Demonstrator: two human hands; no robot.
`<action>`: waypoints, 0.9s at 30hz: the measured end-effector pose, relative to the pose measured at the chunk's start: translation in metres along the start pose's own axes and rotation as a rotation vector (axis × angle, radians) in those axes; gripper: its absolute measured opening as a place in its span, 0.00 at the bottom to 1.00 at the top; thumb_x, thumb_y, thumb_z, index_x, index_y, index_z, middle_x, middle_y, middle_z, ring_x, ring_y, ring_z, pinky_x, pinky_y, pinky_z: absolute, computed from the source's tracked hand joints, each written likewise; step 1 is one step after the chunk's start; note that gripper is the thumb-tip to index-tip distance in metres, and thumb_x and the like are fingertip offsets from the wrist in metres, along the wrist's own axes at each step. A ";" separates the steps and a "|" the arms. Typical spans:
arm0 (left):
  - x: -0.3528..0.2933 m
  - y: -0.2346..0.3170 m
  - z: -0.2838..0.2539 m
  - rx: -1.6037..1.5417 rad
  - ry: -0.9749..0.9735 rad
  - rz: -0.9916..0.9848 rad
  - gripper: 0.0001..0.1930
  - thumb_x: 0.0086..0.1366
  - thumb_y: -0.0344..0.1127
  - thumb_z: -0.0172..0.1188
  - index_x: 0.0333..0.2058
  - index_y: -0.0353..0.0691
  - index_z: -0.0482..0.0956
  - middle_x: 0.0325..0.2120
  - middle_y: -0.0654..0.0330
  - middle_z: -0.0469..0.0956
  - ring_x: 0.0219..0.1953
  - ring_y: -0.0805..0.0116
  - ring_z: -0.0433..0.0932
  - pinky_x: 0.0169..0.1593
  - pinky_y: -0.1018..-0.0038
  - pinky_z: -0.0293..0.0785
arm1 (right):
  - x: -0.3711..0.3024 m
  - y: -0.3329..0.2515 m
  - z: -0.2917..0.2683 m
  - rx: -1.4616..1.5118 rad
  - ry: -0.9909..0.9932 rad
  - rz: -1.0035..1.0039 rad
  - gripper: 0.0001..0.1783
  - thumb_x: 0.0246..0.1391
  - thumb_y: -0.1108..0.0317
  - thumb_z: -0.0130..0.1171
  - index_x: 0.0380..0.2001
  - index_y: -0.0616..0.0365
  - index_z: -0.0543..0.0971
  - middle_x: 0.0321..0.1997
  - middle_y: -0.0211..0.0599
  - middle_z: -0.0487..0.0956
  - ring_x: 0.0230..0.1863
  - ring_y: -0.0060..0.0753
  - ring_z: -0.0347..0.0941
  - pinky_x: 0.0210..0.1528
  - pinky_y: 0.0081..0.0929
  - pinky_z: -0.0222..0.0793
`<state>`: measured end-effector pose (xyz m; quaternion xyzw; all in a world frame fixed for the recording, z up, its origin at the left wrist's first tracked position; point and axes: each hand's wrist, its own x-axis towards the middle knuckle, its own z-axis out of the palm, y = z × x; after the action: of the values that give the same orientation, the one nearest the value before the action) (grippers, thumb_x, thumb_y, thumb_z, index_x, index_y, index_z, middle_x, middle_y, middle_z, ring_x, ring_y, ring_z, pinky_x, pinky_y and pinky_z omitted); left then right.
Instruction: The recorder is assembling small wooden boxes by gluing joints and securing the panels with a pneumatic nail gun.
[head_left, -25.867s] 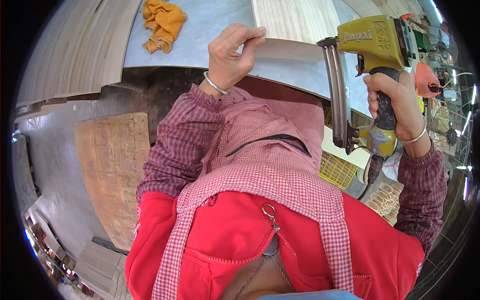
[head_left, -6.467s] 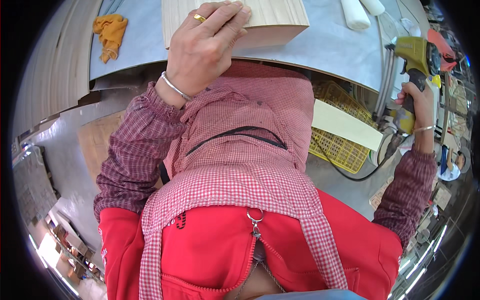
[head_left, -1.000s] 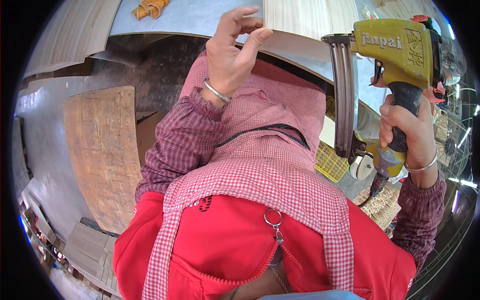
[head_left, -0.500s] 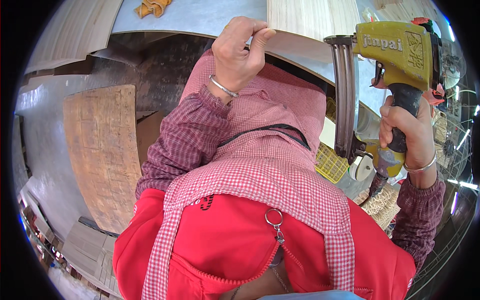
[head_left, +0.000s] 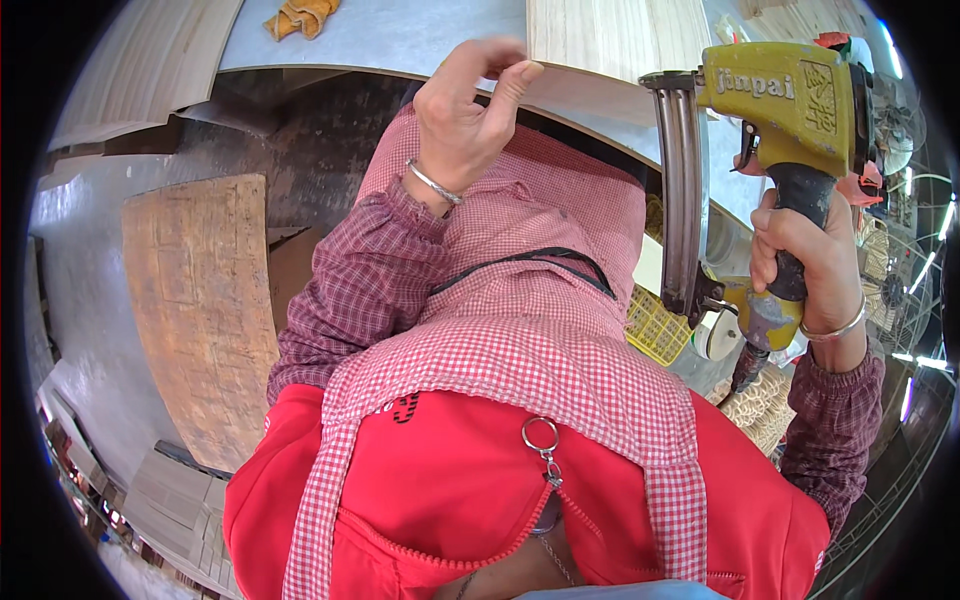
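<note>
In my right hand [head_left: 808,240] is a yellow pneumatic nail gun [head_left: 780,100], held by its black grip with the fingers wrapped round. Its long metal magazine [head_left: 680,200] hangs on the left side, and a hose fitting shows below the grip. My left hand [head_left: 468,115] is raised at the table's near edge, thumb apart from the curled fingers, which are slightly blurred. Nothing shows between them. The fingertips are close to the left corner of a pale wooden board [head_left: 615,35]; whether they touch it I cannot tell.
An orange cloth [head_left: 302,16] lies on the grey-blue tabletop [head_left: 400,35]. More pale boards [head_left: 140,65] overhang at the far left. A worn brown panel [head_left: 200,310] stands low on the left. A yellow plastic basket [head_left: 657,328] sits below the nail gun, with a fan at the far right.
My left thumb and fingers have parted from a closed pinch, and the hand has shifted slightly left. The nail gun stays in my right hand, almost unmoved.
</note>
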<state>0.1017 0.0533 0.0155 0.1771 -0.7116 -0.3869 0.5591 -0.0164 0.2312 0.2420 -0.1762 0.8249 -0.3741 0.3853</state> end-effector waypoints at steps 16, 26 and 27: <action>0.009 -0.011 -0.004 -0.049 -0.029 0.062 0.13 0.52 0.23 0.66 0.38 0.44 0.84 0.19 0.68 0.75 0.17 0.78 0.65 0.21 0.81 0.63 | 0.000 -0.013 0.011 0.009 0.007 0.017 0.05 0.44 0.74 0.57 0.24 0.62 0.72 0.12 0.31 0.70 0.10 0.22 0.63 0.15 0.17 0.63; 0.009 -0.014 -0.006 -0.049 -0.046 0.092 0.14 0.53 0.22 0.65 0.40 0.42 0.83 0.20 0.68 0.75 0.18 0.79 0.64 0.21 0.83 0.62 | 0.003 -0.016 0.014 -0.015 -0.015 0.034 0.05 0.44 0.74 0.57 0.25 0.63 0.72 0.12 0.32 0.70 0.10 0.22 0.63 0.16 0.16 0.62; 0.009 -0.015 -0.007 -0.045 -0.059 0.099 0.14 0.54 0.21 0.64 0.41 0.41 0.83 0.21 0.68 0.76 0.18 0.80 0.64 0.22 0.84 0.61 | 0.003 -0.016 0.015 -0.019 -0.018 0.036 0.05 0.44 0.74 0.56 0.25 0.63 0.72 0.12 0.32 0.70 0.10 0.22 0.63 0.16 0.16 0.62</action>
<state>0.1024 0.0356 0.0108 0.1178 -0.7267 -0.3798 0.5602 -0.0071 0.2116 0.2465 -0.1683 0.8280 -0.3577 0.3977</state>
